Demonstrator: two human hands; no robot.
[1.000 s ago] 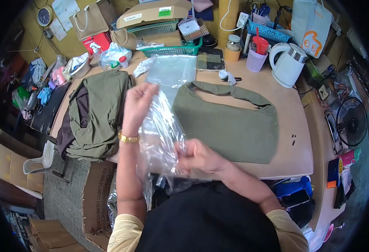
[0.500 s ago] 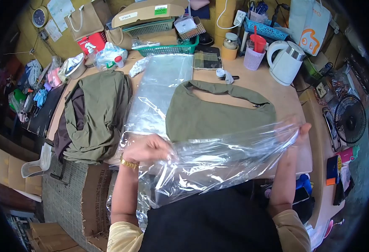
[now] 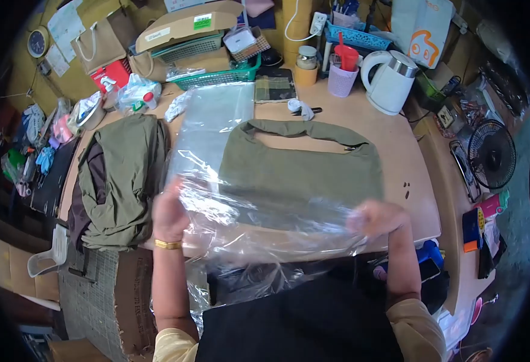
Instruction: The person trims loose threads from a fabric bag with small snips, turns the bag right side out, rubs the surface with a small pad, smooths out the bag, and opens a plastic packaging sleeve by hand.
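A clear plastic bag [image 3: 271, 232] stretches between my two hands in front of me, over the lower part of an olive green shoulder bag [image 3: 301, 175]. My left hand [image 3: 171, 212] is closed on the plastic at its left end, blurred a little by motion, with a gold band on the wrist. At the right end, my right hand [image 3: 381, 218] grips the plastic in closed fingers. The shoulder bag lies flat, its strap loop away from me. Left of it lie flat clear plastic bags [image 3: 217, 114], partly covered by the held one.
Olive green cloth pieces [image 3: 126, 175] are heaped at the table's left. Along the back stand a green basket [image 3: 217, 78], a jar [image 3: 306, 63], a lilac cup [image 3: 342, 81] and a white kettle [image 3: 392, 82]. A black fan [image 3: 492, 154] is at the right.
My left hand has moved left and my right hand left and down, spreading the plastic wider and lower across the shoulder bag. The whole view has shifted slightly.
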